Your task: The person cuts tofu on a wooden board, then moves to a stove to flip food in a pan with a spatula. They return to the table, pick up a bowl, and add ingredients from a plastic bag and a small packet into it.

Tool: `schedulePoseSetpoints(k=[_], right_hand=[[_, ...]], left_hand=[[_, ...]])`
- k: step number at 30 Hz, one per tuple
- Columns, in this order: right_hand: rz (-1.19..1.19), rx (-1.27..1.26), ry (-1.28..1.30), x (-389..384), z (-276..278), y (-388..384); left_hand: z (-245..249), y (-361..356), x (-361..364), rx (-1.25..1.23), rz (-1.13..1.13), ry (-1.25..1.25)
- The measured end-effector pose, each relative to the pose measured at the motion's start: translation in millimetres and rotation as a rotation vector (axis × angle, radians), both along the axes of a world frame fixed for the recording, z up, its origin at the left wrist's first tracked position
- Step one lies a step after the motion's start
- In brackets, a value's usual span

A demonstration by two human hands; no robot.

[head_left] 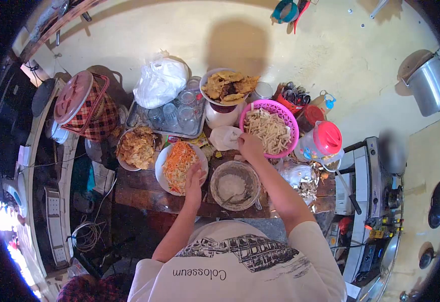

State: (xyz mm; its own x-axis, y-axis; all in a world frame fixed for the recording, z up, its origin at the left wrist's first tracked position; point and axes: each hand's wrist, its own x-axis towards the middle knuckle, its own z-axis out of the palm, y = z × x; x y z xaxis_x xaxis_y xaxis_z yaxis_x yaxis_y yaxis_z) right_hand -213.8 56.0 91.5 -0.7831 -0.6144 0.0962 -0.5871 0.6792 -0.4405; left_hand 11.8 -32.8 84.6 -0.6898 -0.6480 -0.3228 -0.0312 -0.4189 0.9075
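Note:
My left hand (pixel 194 177) rests over the right side of a white plate (pixel 203 157) heaped with shredded carrot and other vegetables (pixel 178 167), its fingers stretched out. With my right hand (pixel 250 146) I pinch the edge of a small whitish plastic bag (pixel 225 137); what is inside it cannot be made out. Just in front of me, between my forearms, stands a round bowl (pixel 256 182) of pale batter (pixel 231 185), with a utensil in it. A pink basket (pixel 295 126) of cut pale sticks (pixel 267 132) lies beyond my right wrist.
Fried food fills a bowl (pixel 137 147) on the left and a raised bowl (pixel 230 88) at the back. A metal tray (pixel 197 132) holds several glasses, next to a white bag (pixel 160 83). A red-lidded container (pixel 325 138) and crumpled foil (pixel 303 178) sit at right, near a stove (pixel 373 166).

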Motion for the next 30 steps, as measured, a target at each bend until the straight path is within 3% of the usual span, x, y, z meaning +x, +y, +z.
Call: schedulePoseSetpoints(k=[10,13,19,30], right_hand=[[-0.107,-0.12,-0.397,-31.1,-23.8,22.5],[-0.172,-0.271,-0.654,-26.6,-15.9,31.9],[-0.188,-0.265,-0.459,-25.9,-9.9,50.4],[-0.319,-0.344,-0.536,-21.5,11.0,85.3]], left_hand=[[7.4,0.0,-6.1,-0.053,-0.016,-0.046],[1.6,0.4,-8.6,-0.073,-0.025,-0.029],[-8.6,0.2,-12.7,-0.087,-0.023,-0.015],[-12.5,-1.2,-15.0,-0.093,-0.04,-0.012]])
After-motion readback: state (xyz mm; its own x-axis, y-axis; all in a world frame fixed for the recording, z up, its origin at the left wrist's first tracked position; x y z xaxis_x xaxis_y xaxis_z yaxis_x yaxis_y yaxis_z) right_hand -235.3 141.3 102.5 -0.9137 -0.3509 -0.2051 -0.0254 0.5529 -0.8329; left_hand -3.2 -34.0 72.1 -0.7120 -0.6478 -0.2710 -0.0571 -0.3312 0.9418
